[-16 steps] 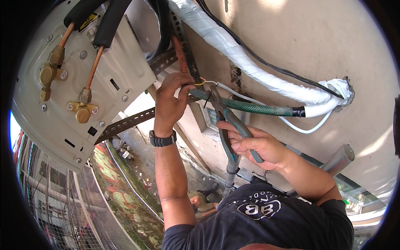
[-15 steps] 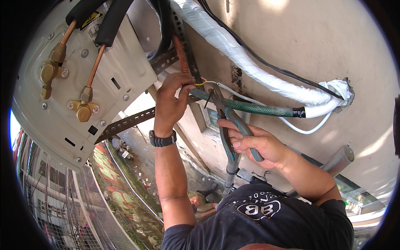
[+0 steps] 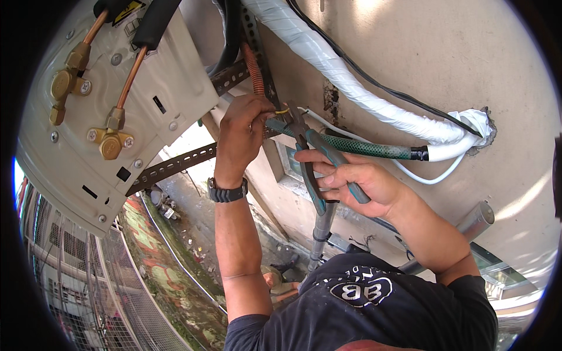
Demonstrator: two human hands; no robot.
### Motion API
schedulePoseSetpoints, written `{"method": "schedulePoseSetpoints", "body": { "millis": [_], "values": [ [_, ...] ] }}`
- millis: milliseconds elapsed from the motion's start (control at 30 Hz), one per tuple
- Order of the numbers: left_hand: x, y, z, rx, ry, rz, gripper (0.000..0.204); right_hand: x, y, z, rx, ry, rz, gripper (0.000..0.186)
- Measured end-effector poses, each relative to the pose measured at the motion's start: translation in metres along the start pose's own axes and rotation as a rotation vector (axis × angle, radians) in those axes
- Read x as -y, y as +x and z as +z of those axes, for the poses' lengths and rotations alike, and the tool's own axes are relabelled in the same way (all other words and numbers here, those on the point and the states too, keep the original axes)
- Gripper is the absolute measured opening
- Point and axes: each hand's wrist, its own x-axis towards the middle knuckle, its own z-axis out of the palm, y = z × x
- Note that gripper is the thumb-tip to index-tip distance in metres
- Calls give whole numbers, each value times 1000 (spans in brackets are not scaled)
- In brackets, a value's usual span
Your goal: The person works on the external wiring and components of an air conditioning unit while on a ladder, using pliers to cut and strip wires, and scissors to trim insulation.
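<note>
The right hand (image 3: 366,181) holds long-nosed steel pliers with grey and teal handles (image 3: 328,152); its fingers wrap the handles, which stand apart, and the tool's nose points far and left. The left hand (image 3: 241,134) is narrowed, its thumb and fingertips pinching a thin yellow wire (image 3: 281,111). The pliers' nose is just right of that wire; whether it grips it, I cannot tell. The near end of a slim white cable (image 3: 345,136) lies just right of the nose. A green braided hose (image 3: 366,148) passes behind the pliers, and an orange corrugated conduit (image 3: 253,70) runs down beside the left hand. To the left, the right edge of a cream metal unit panel (image 3: 152,88) stands apart from the left wrist, with open air between them, crossed by a rusty perforated steel bracket (image 3: 181,167). To the far right, a white tape-wrapped pipe bundle (image 3: 328,64) slants along a beige wall (image 3: 468,58).

Compared with half a second ago, the pliers sit farther up and left, nearer the left fingertips, and the right hand has risen with them.
</note>
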Motion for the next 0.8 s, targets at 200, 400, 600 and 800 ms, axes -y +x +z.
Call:
{"method": "schedulePoseSetpoints", "body": {
  "millis": [200,400,600,800],
  "values": [
    [1,-2,0,-2,5,-1,25,8,4,-8,38,4,31,72],
    [0,-2,0,-14,44,42,25,8,6,-7,35,-60,52,70],
    [5,-3,4,-49,54,67,23,2,9,-6,-38,-99,51,65],
    [5,-4,6,-73,53,69,22,-11,13,-5,-130,-138,12,55]
  ]
}}
